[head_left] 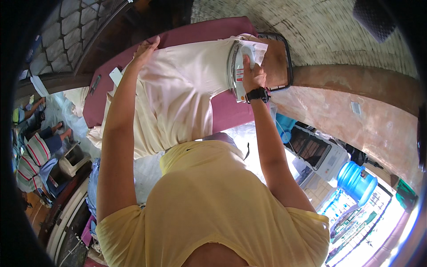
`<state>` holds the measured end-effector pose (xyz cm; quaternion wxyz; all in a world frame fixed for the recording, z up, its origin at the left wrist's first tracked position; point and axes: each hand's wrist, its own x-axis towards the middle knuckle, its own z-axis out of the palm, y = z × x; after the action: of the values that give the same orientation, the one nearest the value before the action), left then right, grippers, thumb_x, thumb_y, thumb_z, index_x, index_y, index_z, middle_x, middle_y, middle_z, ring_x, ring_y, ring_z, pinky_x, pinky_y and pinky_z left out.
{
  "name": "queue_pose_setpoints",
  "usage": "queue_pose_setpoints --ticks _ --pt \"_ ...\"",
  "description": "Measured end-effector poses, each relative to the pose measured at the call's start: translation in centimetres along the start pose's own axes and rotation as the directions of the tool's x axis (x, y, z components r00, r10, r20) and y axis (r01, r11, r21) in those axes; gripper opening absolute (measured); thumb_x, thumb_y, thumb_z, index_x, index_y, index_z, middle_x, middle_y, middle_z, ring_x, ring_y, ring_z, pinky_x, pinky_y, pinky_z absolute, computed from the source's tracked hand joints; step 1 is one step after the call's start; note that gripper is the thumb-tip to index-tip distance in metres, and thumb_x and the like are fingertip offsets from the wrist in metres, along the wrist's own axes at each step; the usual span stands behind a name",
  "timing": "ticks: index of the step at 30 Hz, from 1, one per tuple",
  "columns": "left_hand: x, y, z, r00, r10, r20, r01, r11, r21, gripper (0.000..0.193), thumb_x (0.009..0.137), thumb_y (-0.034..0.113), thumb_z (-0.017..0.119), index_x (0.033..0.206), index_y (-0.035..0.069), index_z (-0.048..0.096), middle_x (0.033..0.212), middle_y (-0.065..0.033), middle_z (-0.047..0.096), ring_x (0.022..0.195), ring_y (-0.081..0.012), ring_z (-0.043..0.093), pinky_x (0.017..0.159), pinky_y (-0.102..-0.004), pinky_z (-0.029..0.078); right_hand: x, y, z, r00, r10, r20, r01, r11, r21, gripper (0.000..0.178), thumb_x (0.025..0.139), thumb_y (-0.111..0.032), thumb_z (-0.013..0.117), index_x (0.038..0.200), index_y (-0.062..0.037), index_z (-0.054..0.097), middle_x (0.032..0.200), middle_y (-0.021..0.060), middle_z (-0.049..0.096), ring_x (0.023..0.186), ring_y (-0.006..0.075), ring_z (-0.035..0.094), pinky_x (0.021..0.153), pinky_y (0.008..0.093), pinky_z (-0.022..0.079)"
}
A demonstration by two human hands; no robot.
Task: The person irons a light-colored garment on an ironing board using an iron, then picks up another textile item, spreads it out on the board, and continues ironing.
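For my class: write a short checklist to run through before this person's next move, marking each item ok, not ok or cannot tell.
1. Iron in hand: ok, the right hand grips it.
2. Left hand away from the iron: ok, it is at the far edge of the cream garment, well apart.
3. Garment lying smooth: not ok, folds and creases show.
4. Garment wholly on the maroon board: not ok, it hangs over the near edge.
5. Board free of loose tools: not ok, a small tool lies toward its left end.
6. Iron's heat: cannot tell.
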<state>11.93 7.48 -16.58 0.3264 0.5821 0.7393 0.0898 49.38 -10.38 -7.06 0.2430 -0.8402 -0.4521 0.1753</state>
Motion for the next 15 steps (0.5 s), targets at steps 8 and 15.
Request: queue_pose_setpoints --ticks 8,15 --pt "-0.7 0.6 -1.0 0.961 0.192 0.198 -0.236 0.943 0.234 0.068 0.064 0.076 0.068 0.099 0.018 0.074 0.128 -0.0058 0.051 0.126 -0.0234 0.047 0.109 -0.0414 0.034 -2.0 2.0 -0.3 0.98 0.199 -0.011 -0.198 0.98 0.011 0.065 0.092 -0.059 0.05 0.105 0.0031 0.063 0.088 0.0291 0.066 0.089 0.0482 0.062 0.077 0.0529 0.048" --pt "1.1 0.5 -1.3 0.921 0.136 0.366 -0.285 0.875 0.392 0.077 0.068 0.069 0.069 0.121 0.014 0.066 0.133 -0.0101 0.048 0.129 -0.0258 0.044 0.109 -0.0405 0.034 -3.3 3.7 -1.7 0.987 -0.095 0.13 0.07 0.98 0.185 0.055 0.086 -0.056 0.061 0.093 -0.0026 0.072 0.071 0.0223 0.066 0.076 0.0359 0.069 0.067 0.0438 0.053"
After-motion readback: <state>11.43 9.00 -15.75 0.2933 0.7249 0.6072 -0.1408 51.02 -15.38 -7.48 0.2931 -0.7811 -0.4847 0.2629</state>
